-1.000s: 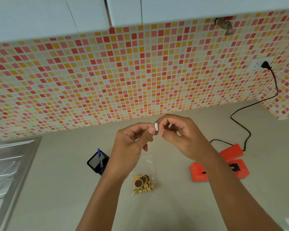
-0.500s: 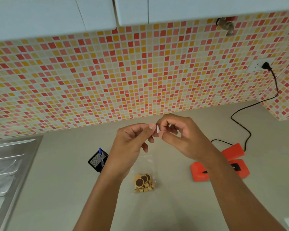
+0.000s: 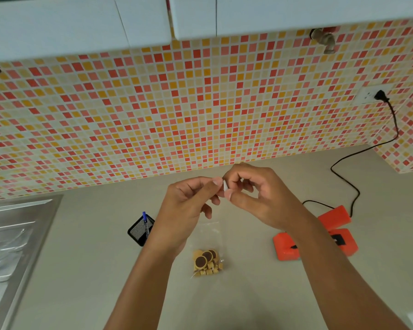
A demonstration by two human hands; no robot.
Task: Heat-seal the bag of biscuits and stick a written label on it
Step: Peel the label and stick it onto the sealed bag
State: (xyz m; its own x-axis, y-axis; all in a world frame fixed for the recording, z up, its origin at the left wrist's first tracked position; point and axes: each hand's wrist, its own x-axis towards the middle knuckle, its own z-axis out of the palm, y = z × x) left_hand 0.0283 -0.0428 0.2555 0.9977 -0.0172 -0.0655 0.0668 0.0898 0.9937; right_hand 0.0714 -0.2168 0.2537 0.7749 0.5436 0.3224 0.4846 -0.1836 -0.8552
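Left hand [image 3: 188,201] and right hand [image 3: 260,196] pinch a small white label [image 3: 225,186] between them above the bench [image 3: 81,270]. The bag of biscuits [image 3: 208,262] lies below, no label on it; whether it is sealed cannot be told.

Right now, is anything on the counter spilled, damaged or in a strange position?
Nothing stands out. The bag of biscuits lies flat, its contents inside; the orange heat sealer stands beside it, plugged in. Both hands pinch a small white label.
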